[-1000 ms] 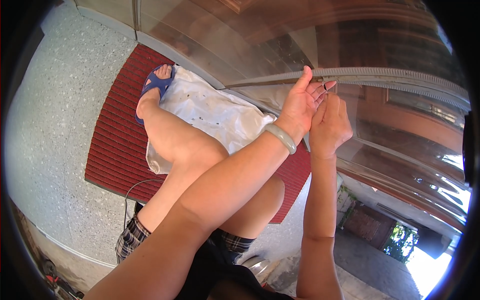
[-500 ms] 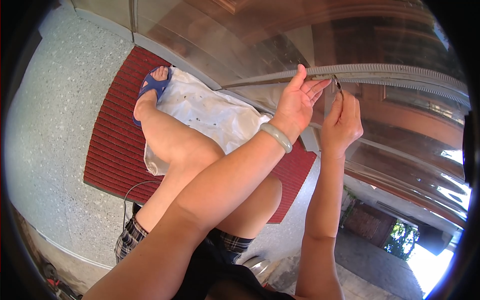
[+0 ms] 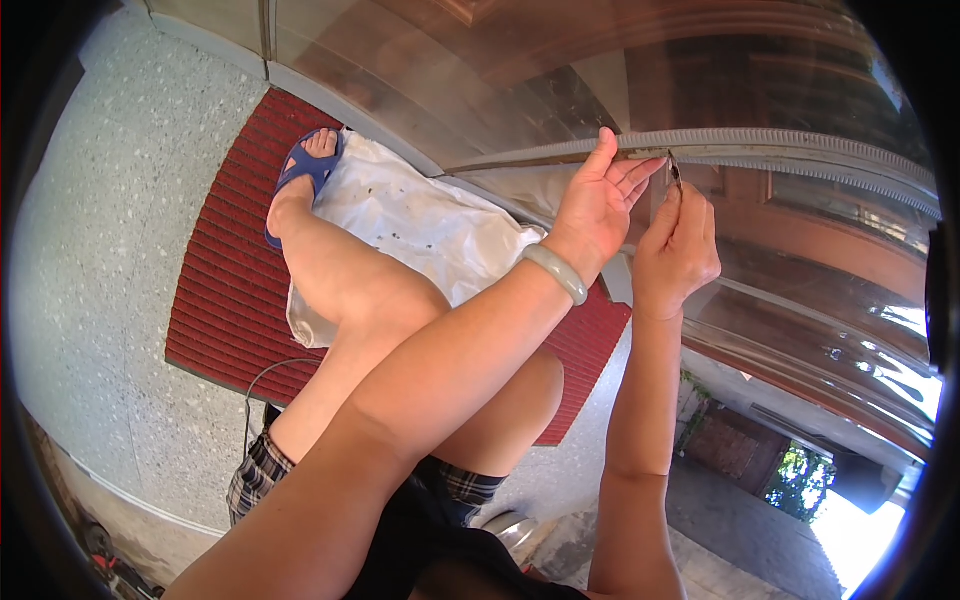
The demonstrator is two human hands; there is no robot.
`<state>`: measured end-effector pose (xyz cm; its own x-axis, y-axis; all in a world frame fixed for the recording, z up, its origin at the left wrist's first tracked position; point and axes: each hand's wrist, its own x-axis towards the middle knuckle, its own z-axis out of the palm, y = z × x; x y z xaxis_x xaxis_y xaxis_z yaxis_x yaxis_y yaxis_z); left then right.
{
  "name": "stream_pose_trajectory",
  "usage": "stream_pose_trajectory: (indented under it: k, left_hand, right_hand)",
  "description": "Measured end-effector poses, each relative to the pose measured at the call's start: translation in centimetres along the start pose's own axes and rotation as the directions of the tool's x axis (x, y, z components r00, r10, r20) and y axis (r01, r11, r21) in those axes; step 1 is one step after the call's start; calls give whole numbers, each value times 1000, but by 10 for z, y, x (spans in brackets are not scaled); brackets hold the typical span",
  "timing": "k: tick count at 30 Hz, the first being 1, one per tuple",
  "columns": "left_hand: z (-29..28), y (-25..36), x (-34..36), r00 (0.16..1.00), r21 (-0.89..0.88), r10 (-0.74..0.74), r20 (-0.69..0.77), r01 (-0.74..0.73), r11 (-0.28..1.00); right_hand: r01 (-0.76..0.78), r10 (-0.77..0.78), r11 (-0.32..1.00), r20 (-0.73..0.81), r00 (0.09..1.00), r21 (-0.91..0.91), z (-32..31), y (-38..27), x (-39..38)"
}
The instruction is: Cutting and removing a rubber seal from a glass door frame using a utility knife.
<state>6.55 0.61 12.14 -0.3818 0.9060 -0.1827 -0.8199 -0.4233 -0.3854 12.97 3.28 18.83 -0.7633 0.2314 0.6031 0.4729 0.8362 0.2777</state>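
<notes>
- The glass door (image 3: 560,60) fills the upper half of the frame, a broad glossy pane with brown wood showing behind it and reflections of sunlit ground at lower right.
- The speckled pale floor (image 3: 110,230) takes the left side, a grainy stone-chip surface.
- A red ribbed mat (image 3: 220,290) lies in the middle left, its ridges running in fine parallel rows.
- A white crumpled sheet (image 3: 420,225) lies on the mat at centre, wrinkled and dotted with small dark specks; the bare leg crosses over its left part.
- A blue sandal (image 3: 300,175) is on the foot at upper left of centre, resting at the sheet's edge.
- The ribbed grey strip (image 3: 800,150) runs along the door frame across the upper right, a long narrow curved band with fine ridges; its left end sits at the fingertips of both hands.
- The left hand (image 3: 595,205), upper centre, is open with fingers stretched, fingertips pressed flat against the strip's end; a smooth pale green bangle (image 3: 555,272) rings the wrist.
- The right hand (image 3: 675,245), just right of it, is closed in a pinch on a small thin dark tool (image 3: 674,168) whose tip meets the strip; its kind is too small to tell.
</notes>
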Motion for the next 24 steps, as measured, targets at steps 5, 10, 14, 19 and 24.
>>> stream_pose_trajectory:
  k: [5, 10, 14, 19, 24]
  left_hand:
    - [0, -1, 1, 1000, -22, -3, 7, 3, 1000]
    - [-3, -2, 3, 998, -70, -55, 31, 57, 996]
    - [-1, 0, 0, 998, -77, -68, -5, 67, 995]
    - [-3, 0, 3, 1000, 3, 0, 26, 0, 1000]
    - [-7, -1, 2, 998, -79, -54, 15, 55, 995]
  right_hand:
    - [72, -70, 983, 18, 997, -170, 4, 2, 0]
    - [106, -87, 978, 107, 990, -179, 11, -2, -10]
    - [113, -102, 989, 118, 988, -92, 7, -3, -6]
    - [29, -24, 996, 58, 998, -81, 5, -4, -2]
    - [-8, 1, 997, 98, 995, 73, 8, -2, -18]
